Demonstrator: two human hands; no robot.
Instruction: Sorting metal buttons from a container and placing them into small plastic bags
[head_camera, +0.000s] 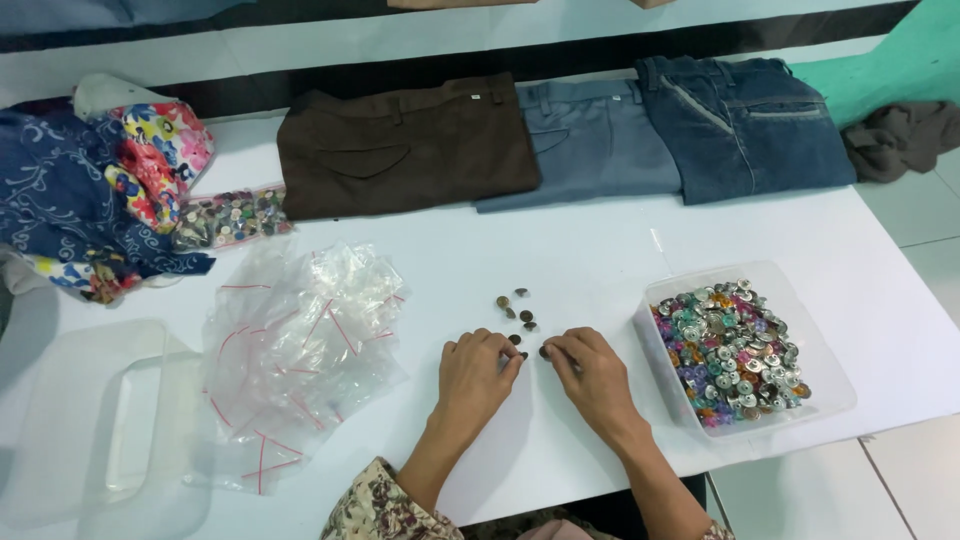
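Both my hands rest on the white table (560, 240) near its front edge. My left hand (478, 372) has its fingers curled, with the fingertips touching a small dark button (515, 340). My right hand (590, 372) pinches a small dark button (545, 352) between thumb and forefinger. Just beyond the fingertips lies a loose cluster of several small brown buttons (518, 305). To the right of my right hand stands a clear plastic tray (668, 290) full of multicoloured metal buttons (735, 350).
A pile of small clear zip bags with red strips (300, 340) lies to the left, beside a clear plastic lid (90, 420). A bag of buttons (232, 216) and patterned fabric (90, 190) sit at far left. Brown trousers (405, 145), grey-blue trousers (590, 140) and denim trousers (740, 125) lie folded along the back.
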